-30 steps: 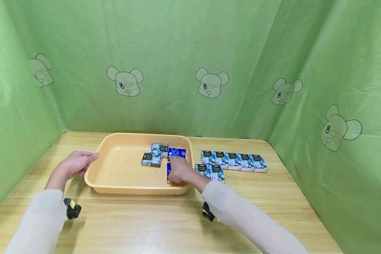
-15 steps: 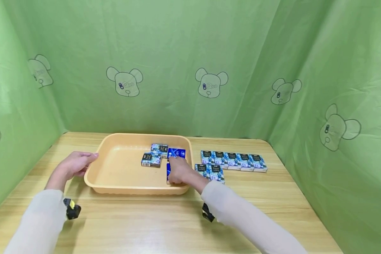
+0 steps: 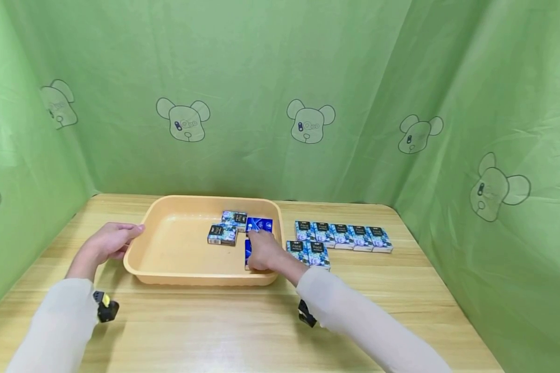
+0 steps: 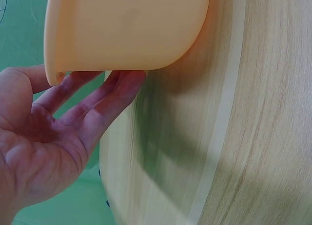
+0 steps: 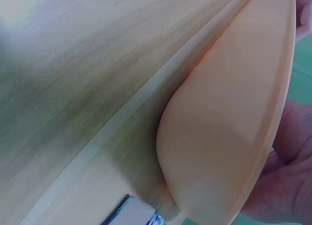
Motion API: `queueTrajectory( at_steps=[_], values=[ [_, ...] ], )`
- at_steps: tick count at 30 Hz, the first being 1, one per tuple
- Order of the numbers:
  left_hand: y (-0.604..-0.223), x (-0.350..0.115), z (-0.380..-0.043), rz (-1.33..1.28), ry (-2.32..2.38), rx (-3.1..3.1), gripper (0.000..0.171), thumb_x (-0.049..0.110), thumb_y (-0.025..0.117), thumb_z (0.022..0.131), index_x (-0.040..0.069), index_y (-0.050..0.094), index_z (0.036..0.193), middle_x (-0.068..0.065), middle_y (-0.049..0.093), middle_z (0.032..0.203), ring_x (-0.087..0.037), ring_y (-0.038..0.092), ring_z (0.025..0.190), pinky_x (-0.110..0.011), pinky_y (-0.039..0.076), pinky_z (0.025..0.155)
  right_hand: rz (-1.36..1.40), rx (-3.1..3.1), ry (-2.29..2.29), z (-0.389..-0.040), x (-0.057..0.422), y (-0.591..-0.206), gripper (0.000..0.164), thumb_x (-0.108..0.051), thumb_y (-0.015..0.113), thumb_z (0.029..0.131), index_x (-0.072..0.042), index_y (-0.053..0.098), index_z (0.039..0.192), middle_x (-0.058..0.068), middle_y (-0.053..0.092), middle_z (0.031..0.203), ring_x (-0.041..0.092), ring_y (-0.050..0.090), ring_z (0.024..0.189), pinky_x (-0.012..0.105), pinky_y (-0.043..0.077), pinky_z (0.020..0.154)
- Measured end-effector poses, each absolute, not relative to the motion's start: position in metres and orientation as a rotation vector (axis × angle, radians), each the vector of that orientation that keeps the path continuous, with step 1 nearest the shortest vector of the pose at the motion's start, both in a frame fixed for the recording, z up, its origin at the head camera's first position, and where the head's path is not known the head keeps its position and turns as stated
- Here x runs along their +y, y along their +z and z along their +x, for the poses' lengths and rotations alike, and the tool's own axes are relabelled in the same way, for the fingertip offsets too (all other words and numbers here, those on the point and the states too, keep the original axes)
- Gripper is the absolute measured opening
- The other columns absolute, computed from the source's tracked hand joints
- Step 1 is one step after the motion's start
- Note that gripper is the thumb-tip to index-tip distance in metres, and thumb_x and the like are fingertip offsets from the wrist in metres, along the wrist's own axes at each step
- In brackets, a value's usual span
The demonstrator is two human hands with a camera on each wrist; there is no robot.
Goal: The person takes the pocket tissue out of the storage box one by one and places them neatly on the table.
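Observation:
My left hand (image 3: 112,240) holds the left rim of a peach plastic tray (image 3: 186,278). In the left wrist view its thumb lies over the rim and its fingers (image 4: 114,95) touch the outside wall. Inside the tray at the right, my right hand (image 3: 264,251) reaches down over a small dark blue box (image 3: 248,254), thumb at the near end and fingers towards the far end, hiding most of it. Just behind lies another blue box (image 3: 260,224). Two floral boxes with black labels, one nearer (image 3: 222,234) and one farther (image 3: 235,218), sit left of it.
Right of the tray, several floral boxes (image 3: 344,237) lie in a back row, with two more floral boxes (image 3: 308,253) in front. Everything rests on a wooden table (image 3: 205,331). A green curtain (image 3: 247,155) encloses the back and sides.

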State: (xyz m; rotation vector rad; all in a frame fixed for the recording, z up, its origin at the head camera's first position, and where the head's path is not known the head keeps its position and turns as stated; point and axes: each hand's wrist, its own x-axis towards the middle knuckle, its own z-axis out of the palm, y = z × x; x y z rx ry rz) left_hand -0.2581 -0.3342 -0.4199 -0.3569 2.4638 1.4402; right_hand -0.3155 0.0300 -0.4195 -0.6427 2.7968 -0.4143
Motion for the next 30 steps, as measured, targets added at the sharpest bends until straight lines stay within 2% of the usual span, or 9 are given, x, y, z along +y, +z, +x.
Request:
queueTrajectory(
  at_steps=[5,12,19,22,27,30],
  values=[
    [-0.42,-0.334,-0.258,-0.356,1.444,2.463,0.071,0.039,0.043,0.109,-0.014,0.026,0.153,-0.013,0.069,0.11,-0.009,0.066,0.08,-0.029,0.06,0.069,-0.636,2.793,-0.425,-0.316,0.032,-0.42,0.082,-0.003,0.079,0.076,-0.003,0.044,0.15,0.019,0.049,0.151,0.036,0.046,0.141,0.045,0.044,0.115],
    [-0.42,-0.333,-0.257,-0.353,1.439,2.463,0.072,0.041,0.044,0.108,-0.013,0.026,0.153,-0.009,0.069,0.106,-0.01,0.066,0.079,-0.028,0.06,0.069,-0.625,2.79,-0.437,-0.318,0.033,-0.422,0.082,-0.004,0.081,0.074,-0.005,0.046,0.148,0.018,0.05,0.149,0.034,0.047,0.139,0.044,0.046,0.112],
    [-0.42,-0.333,-0.258,-0.35,1.435,2.465,0.072,0.039,0.044,0.108,-0.014,0.026,0.153,-0.01,0.069,0.107,-0.01,0.066,0.081,-0.029,0.06,0.07,-0.673,2.816,-0.428,-0.321,0.037,-0.409,0.08,-0.001,0.081,0.067,-0.001,0.051,0.142,0.018,0.057,0.139,0.033,0.054,0.129,0.041,0.053,0.101],
    [-0.42,-0.333,-0.258,-0.355,1.443,2.464,0.071,0.039,0.044,0.108,-0.013,0.026,0.153,-0.011,0.069,0.108,-0.01,0.066,0.08,-0.029,0.06,0.069,-0.675,2.82,-0.462,-0.321,0.038,-0.399,0.081,-0.001,0.081,0.067,-0.001,0.051,0.142,0.017,0.057,0.14,0.033,0.053,0.13,0.041,0.053,0.102],
    [-0.42,-0.333,-0.258,-0.352,1.443,2.467,0.07,0.038,0.044,0.109,-0.014,0.026,0.153,-0.012,0.07,0.109,-0.009,0.066,0.079,-0.029,0.06,0.068,-0.661,2.804,-0.54,-0.321,0.039,-0.383,0.084,0.0,0.083,0.07,-0.001,0.047,0.147,0.018,0.055,0.143,0.031,0.058,0.121,0.036,0.058,0.088],
    [-0.42,-0.333,-0.257,-0.35,1.438,2.471,0.07,0.038,0.043,0.109,-0.014,0.026,0.152,-0.014,0.07,0.111,-0.009,0.066,0.08,-0.029,0.06,0.069,-0.657,2.811,-0.553,-0.322,0.041,-0.374,0.085,0.0,0.084,0.071,-0.002,0.047,0.147,0.017,0.055,0.143,0.031,0.059,0.121,0.036,0.058,0.09]
  ],
)
